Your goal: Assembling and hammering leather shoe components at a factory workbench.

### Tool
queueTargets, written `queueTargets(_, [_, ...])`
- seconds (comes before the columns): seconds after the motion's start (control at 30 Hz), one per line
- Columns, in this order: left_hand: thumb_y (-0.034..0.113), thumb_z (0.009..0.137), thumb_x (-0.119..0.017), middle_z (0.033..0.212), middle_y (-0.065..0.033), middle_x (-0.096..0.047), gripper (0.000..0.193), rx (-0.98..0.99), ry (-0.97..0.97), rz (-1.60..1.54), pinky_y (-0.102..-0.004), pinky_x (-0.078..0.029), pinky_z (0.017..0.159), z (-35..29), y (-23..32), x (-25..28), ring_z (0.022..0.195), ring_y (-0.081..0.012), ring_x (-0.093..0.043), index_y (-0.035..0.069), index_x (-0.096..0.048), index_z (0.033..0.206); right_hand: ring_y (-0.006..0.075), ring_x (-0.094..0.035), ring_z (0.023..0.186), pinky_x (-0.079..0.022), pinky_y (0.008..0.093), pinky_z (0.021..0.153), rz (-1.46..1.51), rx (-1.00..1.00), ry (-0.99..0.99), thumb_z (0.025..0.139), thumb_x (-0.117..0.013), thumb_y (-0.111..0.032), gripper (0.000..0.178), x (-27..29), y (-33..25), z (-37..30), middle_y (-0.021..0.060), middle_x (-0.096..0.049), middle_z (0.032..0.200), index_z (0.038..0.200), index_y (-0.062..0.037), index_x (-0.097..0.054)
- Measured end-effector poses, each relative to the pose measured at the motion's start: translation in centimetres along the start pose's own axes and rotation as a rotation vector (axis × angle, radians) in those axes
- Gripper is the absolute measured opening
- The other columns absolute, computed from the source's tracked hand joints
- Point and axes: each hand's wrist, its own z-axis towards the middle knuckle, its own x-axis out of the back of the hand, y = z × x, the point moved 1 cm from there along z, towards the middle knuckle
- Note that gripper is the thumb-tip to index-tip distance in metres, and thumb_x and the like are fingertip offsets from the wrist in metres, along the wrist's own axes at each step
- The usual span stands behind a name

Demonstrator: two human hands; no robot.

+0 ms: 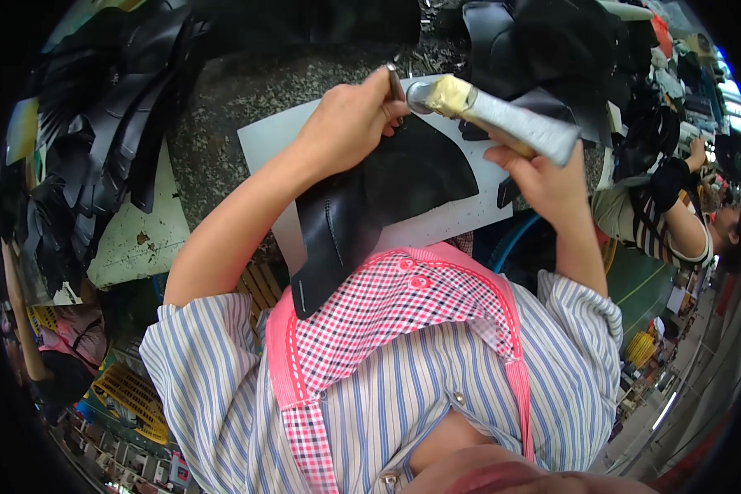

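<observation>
My left hand [356,117] is closed around a slim metal punch [394,82], held roughly upright over the far part of a black leather piece [416,173]. In my right hand [545,179] is a hammer [510,123], wrapped in silver and yellow, its round metal face close beside the punch and my left fingers. I cannot tell whether hammer and punch touch. The leather lies on a pale flat board [267,140], and one long strip of it hangs over the near edge toward my checked apron [370,296]. A row of small marks runs along this strip.
A thick stack of black leather pieces [115,123] stands at the left. More black pieces [519,41] lie at the far right of the speckled worktop [222,107]. Another person [675,206] is at the right, and one more sits at the lower left near yellow baskets [132,399].
</observation>
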Motion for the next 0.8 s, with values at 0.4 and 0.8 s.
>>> queueTargets(0.4, [0.017,0.074,-0.060,0.124,-0.0120,-0.042,0.012,-0.419,0.231,0.689,-0.0402,-0.024,0.099,9.4,-3.5,9.9,0.121,-0.0355,-0.028,0.006,-0.057,0.076,0.0257,-0.050,0.064,-0.038,0.0348,0.058,-0.170,0.029,0.140,0.056,-0.057,-0.001,0.018,-7.2,0.1,-1.9,0.0064,-0.049,0.063,0.069,-0.0078,-0.047])
queueTargets(0.8, [0.000,0.074,-0.055,0.128,-0.0156,-0.038,0.007,-0.395,0.217,0.808,-0.0369,-0.030,0.093,6.7,-3.2,10.0,0.120,-0.0326,-0.033,0.000,-0.050,0.079,0.0211,-0.052,0.069,-0.040,0.0335,0.058,-0.181,0.057,0.255,0.062,-0.056,-0.013,0.013,-12.1,-1.3,-1.5,0.0049,-0.052,0.071,0.072,-0.0079,-0.050])
